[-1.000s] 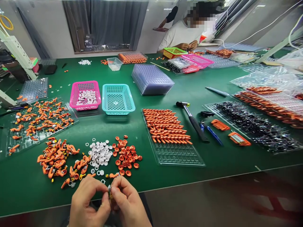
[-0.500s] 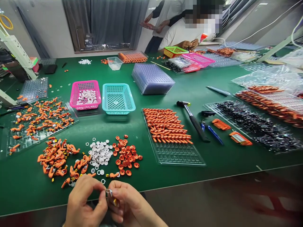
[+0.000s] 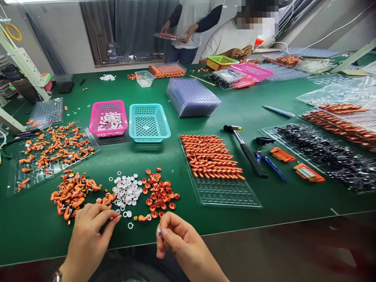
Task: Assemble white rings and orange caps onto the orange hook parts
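My left hand (image 3: pixel 92 227) reaches down to the tabletop, thumb and forefinger pinched on an orange earbud shell (image 3: pixel 118 217) that shows only in part. Above the table's front edge, my right hand (image 3: pixel 183 239) is closed on a small silver round part (image 3: pixel 159 232); a speck of gold shows below it, the rest hidden by the fingers. Beyond the left hand lies a heap of orange earbud shells (image 3: pixel 72 194) with gold bits. White round pieces (image 3: pixel 127 190) form a pile beside it, then orange cup-shaped caps (image 3: pixel 160 192). A white ring (image 3: pixel 131 225) lies between my hands.
Behind the piles stand a pink basket (image 3: pixel 93 119) with white pieces and a teal basket (image 3: pixel 149 135). Trays of orange parts (image 3: pixel 211 156) lie left and right. A hammer (image 3: pixel 249 154), blue-handled pliers (image 3: pixel 274 168) and black parts (image 3: pixel 317 149) lie rightward. Two people (image 3: pixel 226 43) are across the table.
My hands have moved apart: the left went forward and left to the orange shells, the right moved right with the silver part. The standing person across the table has shifted left.
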Demonstrator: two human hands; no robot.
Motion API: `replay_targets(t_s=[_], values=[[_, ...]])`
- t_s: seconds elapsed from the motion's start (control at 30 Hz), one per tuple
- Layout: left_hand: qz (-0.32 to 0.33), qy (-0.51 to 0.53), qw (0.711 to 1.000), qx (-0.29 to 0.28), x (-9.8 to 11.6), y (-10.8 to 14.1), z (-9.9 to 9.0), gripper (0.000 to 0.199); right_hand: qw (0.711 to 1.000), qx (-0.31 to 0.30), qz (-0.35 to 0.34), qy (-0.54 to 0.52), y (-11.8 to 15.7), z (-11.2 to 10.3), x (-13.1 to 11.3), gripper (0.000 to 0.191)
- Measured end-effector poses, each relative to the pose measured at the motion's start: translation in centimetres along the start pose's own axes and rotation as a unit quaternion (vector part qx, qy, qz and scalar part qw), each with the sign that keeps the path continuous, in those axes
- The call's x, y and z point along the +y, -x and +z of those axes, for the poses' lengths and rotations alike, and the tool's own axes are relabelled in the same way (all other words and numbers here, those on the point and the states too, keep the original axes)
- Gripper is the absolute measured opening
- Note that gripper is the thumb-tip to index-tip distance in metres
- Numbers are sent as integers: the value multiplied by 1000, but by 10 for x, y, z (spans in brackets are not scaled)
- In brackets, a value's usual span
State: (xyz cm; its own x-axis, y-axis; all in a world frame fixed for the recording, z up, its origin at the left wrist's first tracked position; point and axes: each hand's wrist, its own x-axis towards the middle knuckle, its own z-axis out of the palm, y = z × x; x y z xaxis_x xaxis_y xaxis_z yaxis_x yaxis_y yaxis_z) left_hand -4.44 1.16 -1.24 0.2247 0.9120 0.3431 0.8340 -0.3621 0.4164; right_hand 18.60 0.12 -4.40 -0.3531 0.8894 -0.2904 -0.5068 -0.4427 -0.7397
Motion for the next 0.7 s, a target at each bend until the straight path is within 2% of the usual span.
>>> replay_targets(t_s=[0.17,0.4,0.57,0.7], values=[[16,-25,999,-33,9,-5,12,10,994,27,-18,100,-1,-4,2,41],[30,-48,997,-47,16,-11,21,15,987,37,-38,153,0,-7,4,40],[44,-87,995,-33,16,-11,24,14,983,35,-43,177,0,-1,0,36],[68,-63,996,-13,16,-10,22,13,979,34,-33,200,-1,6,-8,32]])
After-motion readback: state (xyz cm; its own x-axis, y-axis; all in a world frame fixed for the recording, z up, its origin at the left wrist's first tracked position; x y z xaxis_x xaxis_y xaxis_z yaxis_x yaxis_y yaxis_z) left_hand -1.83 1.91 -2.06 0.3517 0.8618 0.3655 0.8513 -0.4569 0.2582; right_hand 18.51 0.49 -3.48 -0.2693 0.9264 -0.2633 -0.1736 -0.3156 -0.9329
